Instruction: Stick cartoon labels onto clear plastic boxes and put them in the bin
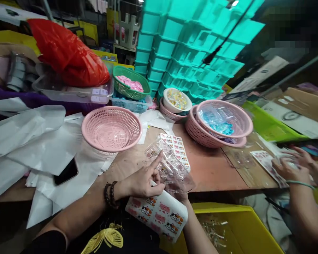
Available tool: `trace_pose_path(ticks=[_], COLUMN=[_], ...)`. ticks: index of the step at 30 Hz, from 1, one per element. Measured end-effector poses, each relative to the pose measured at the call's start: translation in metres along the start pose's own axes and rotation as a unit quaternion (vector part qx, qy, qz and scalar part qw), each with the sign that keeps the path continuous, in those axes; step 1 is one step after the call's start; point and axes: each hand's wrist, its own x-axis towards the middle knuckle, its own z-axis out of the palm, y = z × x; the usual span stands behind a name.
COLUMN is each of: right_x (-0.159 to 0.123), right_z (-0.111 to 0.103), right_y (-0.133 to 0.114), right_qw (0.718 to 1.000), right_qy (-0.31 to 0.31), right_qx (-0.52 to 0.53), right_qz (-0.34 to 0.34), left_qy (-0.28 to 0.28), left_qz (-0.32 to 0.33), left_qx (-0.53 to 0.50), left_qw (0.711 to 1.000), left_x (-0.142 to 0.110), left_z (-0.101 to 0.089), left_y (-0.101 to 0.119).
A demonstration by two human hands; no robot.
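My left hand [145,181] has its index finger stretched onto a clear plastic case [172,165], near a small cat sticker on its upper left. The other fingers curl round the edge of a white sticker sheet [159,215] printed with cats and pink patterns, which hangs down over my right wrist. From below, my right hand [180,192] grips the case, its fingers partly seen through the plastic. The case has several molded hollows. Just behind it, another sticker sheet [181,150] lies on the table.
Beyond my hands stand a pink basket [111,128], stacked pink baskets [201,132] with blue pieces, and a white bowl [176,100]. White backing paper and a phone [66,173] lie left. A yellow bin [238,225] sits below right. A co-worker's hands [291,164] work at right.
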Motion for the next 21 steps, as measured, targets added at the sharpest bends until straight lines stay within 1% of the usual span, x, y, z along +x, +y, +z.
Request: trace_pose_path(ticks=[2,3,5,7,8,10,11,12,14,16,18,19,21], right_x=[-0.015,-0.027,-0.060,-0.110,-0.141,-0.209,-0.243,-0.274,-0.327,-0.363,-0.383,-0.388,-0.390], right_z=[-0.016,-0.028,-0.061,-0.099,-0.116,-0.141,-0.147,-0.149,-0.145,-0.135,-0.126,-0.122,-0.116], right_y=[-0.017,-0.026,-0.044,-0.052,-0.051,-0.039,-0.030,-0.019,0.007,0.036,0.065,0.079,0.105], right_qw=[0.991,0.983,0.967,0.939,0.919,0.875,0.853,0.832,0.789,0.748,0.717,0.707,0.696], right_qy=[0.083,0.119,0.194,0.287,0.340,0.428,0.462,0.492,0.555,0.617,0.659,0.672,0.686], right_qx=[0.104,0.137,0.167,0.185,0.194,0.222,0.238,0.253,0.266,0.244,0.206,0.186,0.146], right_qz=[-0.010,-0.012,-0.023,-0.042,-0.049,-0.046,-0.041,-0.034,-0.011,0.036,0.092,0.117,0.154], left_qy=[-0.002,0.006,0.005,-0.009,0.001,0.019,0.027,0.034,0.041,0.036,0.027,0.025,0.019], left_qz=[0.008,0.001,-0.052,-0.117,-0.142,-0.189,-0.216,-0.245,-0.302,-0.334,-0.345,-0.347,-0.348], left_qx=[-0.001,0.008,0.027,0.008,-0.015,-0.060,-0.071,-0.075,-0.064,-0.045,-0.025,-0.019,-0.009], left_qw=[1.000,1.000,0.998,0.993,0.990,0.980,0.974,0.966,0.950,0.941,0.938,0.937,0.937], left_x=[-0.007,-0.012,-0.022,-0.029,-0.031,-0.033,-0.033,-0.033,-0.032,-0.028,-0.022,-0.018,-0.011], left_z=[-0.001,-0.004,-0.012,-0.023,-0.028,-0.031,-0.030,-0.028,-0.019,-0.007,0.005,0.011,0.023], left_y=[0.003,0.002,-0.002,-0.010,-0.013,-0.017,-0.018,-0.018,-0.017,-0.014,-0.012,-0.011,-0.009])
